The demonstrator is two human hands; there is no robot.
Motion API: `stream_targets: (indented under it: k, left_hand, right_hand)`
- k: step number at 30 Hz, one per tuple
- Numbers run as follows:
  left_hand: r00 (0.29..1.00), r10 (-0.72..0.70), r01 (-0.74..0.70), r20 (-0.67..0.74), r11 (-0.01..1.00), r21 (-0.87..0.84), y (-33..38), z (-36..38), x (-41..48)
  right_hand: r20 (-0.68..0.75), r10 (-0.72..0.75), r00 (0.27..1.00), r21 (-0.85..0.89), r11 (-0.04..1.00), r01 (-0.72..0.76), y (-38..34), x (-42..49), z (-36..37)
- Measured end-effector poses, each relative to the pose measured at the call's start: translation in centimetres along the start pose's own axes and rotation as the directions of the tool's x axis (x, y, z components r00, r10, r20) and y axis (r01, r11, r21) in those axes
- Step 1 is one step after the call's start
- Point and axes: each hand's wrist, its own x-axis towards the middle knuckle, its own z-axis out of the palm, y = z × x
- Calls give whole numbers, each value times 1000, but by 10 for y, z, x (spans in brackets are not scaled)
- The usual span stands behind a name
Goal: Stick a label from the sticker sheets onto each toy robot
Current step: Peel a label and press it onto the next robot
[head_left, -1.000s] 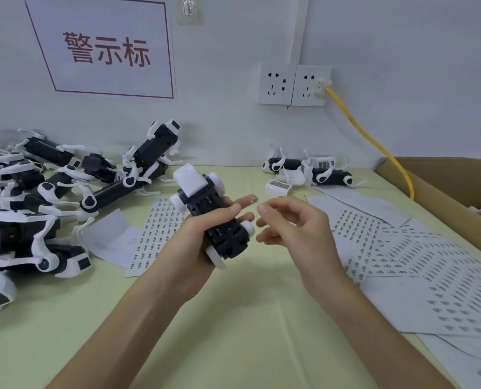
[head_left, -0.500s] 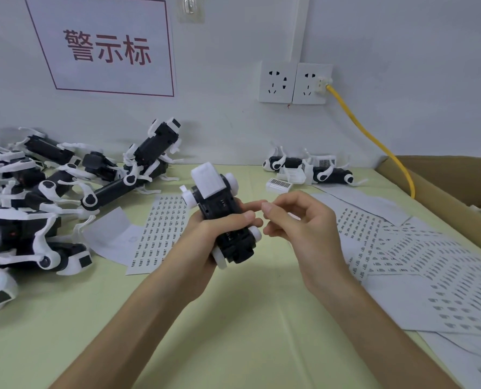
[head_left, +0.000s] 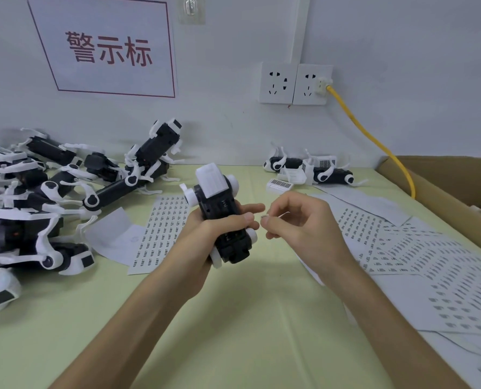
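A black-and-white toy robot is held above the middle of the table, its white end tilted away from me. My left hand grips it around the body, thumb across its dark underside. Just to the right, my right hand pinches a tiny label between thumb and forefinger, close to the robot's side. One sticker sheet lies behind my left hand. Several more sticker sheets spread across the right of the table.
A pile of toy robots fills the left of the table. Two more robots and a barcode tag lie by the back wall. A cardboard box stands at the right edge, a yellow cable running into it from a wall socket.
My left hand raised the robot and turned it more upright. My right hand moved slightly left, bringing the pinched label nearer the robot.
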Motion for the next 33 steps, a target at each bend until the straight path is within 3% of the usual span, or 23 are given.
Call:
stream_targets:
  k: [7, 13, 17, 21, 28, 31, 33]
  left_hand:
    - [999, -40, 40, -5, 999, -13, 1, 1, -1]
    - [993, -107, 115, 42, 931, -347, 3, 2, -4]
    - [997, -79, 82, 22, 942, -325, 5, 4, -6]
    - [996, -71, 80, 45, 967, -243, 3, 4, -6]
    - [998, -52, 61, 46, 976, -209, -3, 9, -5]
    - [998, -43, 52, 43, 972, -230, -3, 9, -5]
    - [999, -50, 44, -13, 951, -305, -1, 10, -4]
  right_hand:
    - [-99, -64, 993, -69, 996, 58, 3, 0, 1]
    - [-148, 35, 988, 123, 992, -16, 4, 2, 4]
    - [-103, 93, 990, 222, 973, -68, 3, -2, 10]
    - [-159, 120, 980, 280, 957, -72, 4, -4, 12]
    - [-256, 83, 963, 229, 973, -23, 6, -3, 13]
    - [-246, 62, 967, 202, 979, -11, 5, -3, 15]
    - [-233, 105, 967, 273, 961, -38, 4, -3, 15]
